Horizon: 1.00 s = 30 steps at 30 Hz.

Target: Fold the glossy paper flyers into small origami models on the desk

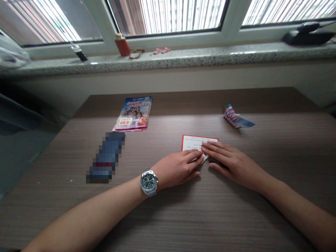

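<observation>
A white sheet of paper with a red border and small print (pixel 192 141) lies on the table between my hands, its near edge looking folded inward. My left hand (pixel 180 168), with a silver watch (pixel 149 182) on its wrist, presses its outstretched fingers on the near part of the sheet. From the other side, my right hand (pixel 233 161) lays its straight fingers flat over the sheet's right part. The fingertips nearly meet and hide some of the paper. Farther off at the right stands a folded piece of blue and pink printed paper (pixel 233 118).
Beyond my left hand lies a stack of colourful flyers (pixel 135 113). A dark, pixelated oblong object (pixel 107 157) is nearer me. On the stone windowsill (pixel 210 57) are a red container (pixel 122 46), small pink pieces (pixel 161 50) and a black device (pixel 307 36).
</observation>
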Each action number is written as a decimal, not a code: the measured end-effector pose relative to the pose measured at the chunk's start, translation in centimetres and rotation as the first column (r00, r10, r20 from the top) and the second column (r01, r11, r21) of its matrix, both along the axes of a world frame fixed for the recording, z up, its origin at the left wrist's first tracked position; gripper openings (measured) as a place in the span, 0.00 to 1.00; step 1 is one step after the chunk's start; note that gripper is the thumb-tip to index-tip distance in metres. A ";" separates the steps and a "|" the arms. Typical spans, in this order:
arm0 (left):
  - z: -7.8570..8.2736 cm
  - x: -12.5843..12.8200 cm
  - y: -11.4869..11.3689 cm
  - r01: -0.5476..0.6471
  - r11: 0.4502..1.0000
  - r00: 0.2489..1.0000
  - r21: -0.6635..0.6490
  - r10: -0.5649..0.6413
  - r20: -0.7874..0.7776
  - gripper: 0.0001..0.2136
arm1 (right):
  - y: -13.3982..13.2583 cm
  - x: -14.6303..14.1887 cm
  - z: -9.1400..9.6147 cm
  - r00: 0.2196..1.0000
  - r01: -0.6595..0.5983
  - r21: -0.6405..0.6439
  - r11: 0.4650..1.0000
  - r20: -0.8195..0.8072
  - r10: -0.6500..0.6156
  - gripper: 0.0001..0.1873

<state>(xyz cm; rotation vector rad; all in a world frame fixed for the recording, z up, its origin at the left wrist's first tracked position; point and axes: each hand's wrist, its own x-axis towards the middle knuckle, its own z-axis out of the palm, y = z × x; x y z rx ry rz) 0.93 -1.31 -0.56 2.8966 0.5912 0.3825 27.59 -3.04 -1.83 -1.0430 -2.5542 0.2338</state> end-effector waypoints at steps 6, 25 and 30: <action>0.2 0.0 0.0 -0.001 1.000 1.000 -0.026 0.001 0.008 0.21 | 0.0 0.0 -0.2 1.000 -0.003 0.014 1.000 0.018 0.003 0.28; 0.2 -0.2 0.0 -0.004 0.999 1.000 -0.039 0.003 -0.022 0.22 | 0.4 0.2 0.0 1.000 -0.014 -0.021 1.000 -0.003 0.014 0.29; 0.3 -0.2 0.0 -0.001 0.999 1.000 -0.039 0.000 -0.021 0.22 | 0.4 0.3 -0.2 0.999 -0.012 -0.032 0.999 0.029 0.013 0.29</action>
